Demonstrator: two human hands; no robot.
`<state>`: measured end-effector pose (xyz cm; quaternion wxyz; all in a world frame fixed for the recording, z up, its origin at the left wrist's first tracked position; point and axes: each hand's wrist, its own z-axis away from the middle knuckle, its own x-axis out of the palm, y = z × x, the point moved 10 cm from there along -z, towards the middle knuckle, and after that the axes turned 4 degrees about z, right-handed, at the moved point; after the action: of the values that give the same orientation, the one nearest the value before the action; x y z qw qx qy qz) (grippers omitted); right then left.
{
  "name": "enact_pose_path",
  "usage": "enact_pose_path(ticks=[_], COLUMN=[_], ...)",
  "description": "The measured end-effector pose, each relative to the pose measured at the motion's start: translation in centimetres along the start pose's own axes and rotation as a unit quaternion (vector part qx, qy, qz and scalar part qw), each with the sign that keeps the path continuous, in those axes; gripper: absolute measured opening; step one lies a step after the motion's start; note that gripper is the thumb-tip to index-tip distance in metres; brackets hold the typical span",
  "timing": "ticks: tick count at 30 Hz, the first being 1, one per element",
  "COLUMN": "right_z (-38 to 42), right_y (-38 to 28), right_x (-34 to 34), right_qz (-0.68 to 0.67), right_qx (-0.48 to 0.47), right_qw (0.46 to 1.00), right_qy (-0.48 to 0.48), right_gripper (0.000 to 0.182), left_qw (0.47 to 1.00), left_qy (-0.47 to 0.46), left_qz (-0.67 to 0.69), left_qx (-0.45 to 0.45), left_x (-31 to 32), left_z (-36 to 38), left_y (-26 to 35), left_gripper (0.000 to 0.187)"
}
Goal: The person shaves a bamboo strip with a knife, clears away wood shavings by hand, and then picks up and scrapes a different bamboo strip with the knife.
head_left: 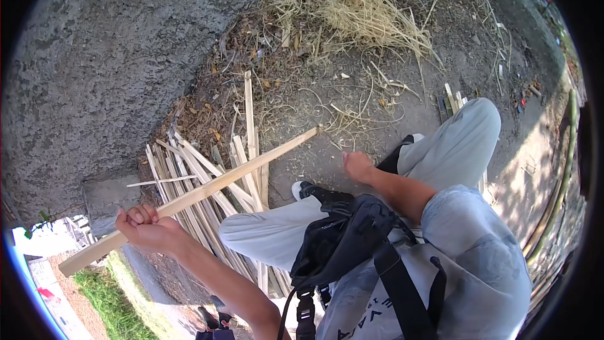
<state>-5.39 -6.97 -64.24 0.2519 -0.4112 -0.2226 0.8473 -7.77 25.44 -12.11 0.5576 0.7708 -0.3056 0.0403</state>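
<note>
My left hand (151, 232) is closed around a long pale bamboo slat (220, 182) near its lower left end. The slat slants up across the view, and its far tip is over the ground in front of my feet. My right hand (358, 167) is closed in a fist beside my shoe, a short way from that tip. What its fingers hold, if anything, I cannot make out. Beneath the held slat lies a pile of similar slats (182, 196), partly hidden by my left leg.
A heap of thin shavings (362, 16) lies ahead on the dirt, with loose curls nearer my feet. A rough concrete surface (119, 69) rises at the left. Several long poles (557, 189) lie at the right. A black bag (346, 233) hangs at my front.
</note>
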Motion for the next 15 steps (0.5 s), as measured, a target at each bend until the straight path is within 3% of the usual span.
enact_pose_path(ticks=[3, 6, 9, 12, 15], right_z=[-1.0, 2.3, 2.4, 0.5, 0.3], right_y=[1.4, -2.5, -3.6, -0.1, -0.2], right_x=[-0.6, -4.4, -2.4, -1.3, -2.1], right_qz=[0.021, 0.025, 0.026, 0.009, 0.02], right_qx=[-0.01, 0.012, -0.04, -0.008, -0.004], right_qw=[0.999, 0.999, 0.999, 0.999, 1.0], right_qy=[0.033, -0.019, 0.002, 0.043, 0.004], right_gripper=[0.058, 0.056, 0.056, 0.057, 0.057], left_qw=[1.0, 1.0, 1.0, 1.0, 1.0], left_qy=[-0.007, 0.007, 0.01, 0.01, 0.017], left_qz=[0.011, 0.003, -0.003, 0.002, 0.006], left_qx=[0.0, -0.002, 0.0, 0.002, 0.003], left_x=[0.3, -0.3, -0.5, -0.5, -0.5], left_z=[-0.4, -0.2, -0.4, -0.3, -0.6], left_y=[0.0, -0.1, -0.3, -0.1, -0.3], left_gripper=[0.035, 0.036, 0.035, 0.032, 0.029])
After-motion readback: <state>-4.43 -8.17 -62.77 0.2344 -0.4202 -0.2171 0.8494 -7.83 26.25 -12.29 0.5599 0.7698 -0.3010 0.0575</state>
